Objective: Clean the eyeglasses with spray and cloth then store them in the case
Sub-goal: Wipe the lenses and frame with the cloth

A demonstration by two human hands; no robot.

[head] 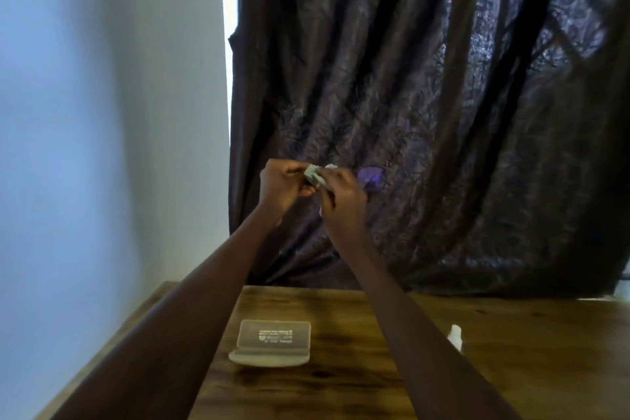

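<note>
We have our left hand pinching one side of the eyeglasses and our right hand closed on the cloth, rubbing a lens — held up before the curtain. Wiping seems underway; storing remains — the case lies below on the table, spray bottle beside our right arm.

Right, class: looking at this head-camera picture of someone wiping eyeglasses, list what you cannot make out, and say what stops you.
- Eyeglasses: one lens shows; the other is hidden by the cloth and right hand.
- Left hand: its grip on the frame is hidden by its own fingers.
- Spray bottle: mostly covered by the right forearm.
- Case: print too blurred to read.
</note>
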